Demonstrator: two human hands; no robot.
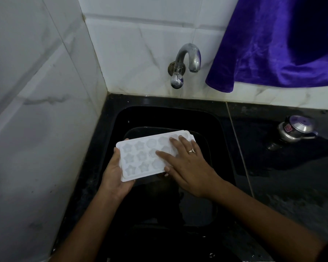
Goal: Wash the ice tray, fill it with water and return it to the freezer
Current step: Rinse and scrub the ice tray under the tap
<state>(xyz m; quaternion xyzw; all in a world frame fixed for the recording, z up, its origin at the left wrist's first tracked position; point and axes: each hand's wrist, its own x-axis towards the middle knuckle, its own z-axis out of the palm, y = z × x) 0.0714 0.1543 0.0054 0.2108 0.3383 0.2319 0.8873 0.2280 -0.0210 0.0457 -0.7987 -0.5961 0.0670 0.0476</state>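
Note:
A white ice tray [138,157] with star and round moulds is held over a black sink [216,125]. My left hand [116,178] grips the tray's near left end from below, thumb on its left edge. Over the tray's right half lies my right hand [187,167], palm down with straight fingers touching the moulds; it wears a ring. A metal tap [186,61] juts from the tiled wall above the sink, and no water stream shows from it.
White tiled walls close off the left and back. A purple cloth [273,44] hangs at the upper right. On the dark counter [292,176] to the right of the sink stands a small metal pot with a lid [295,129].

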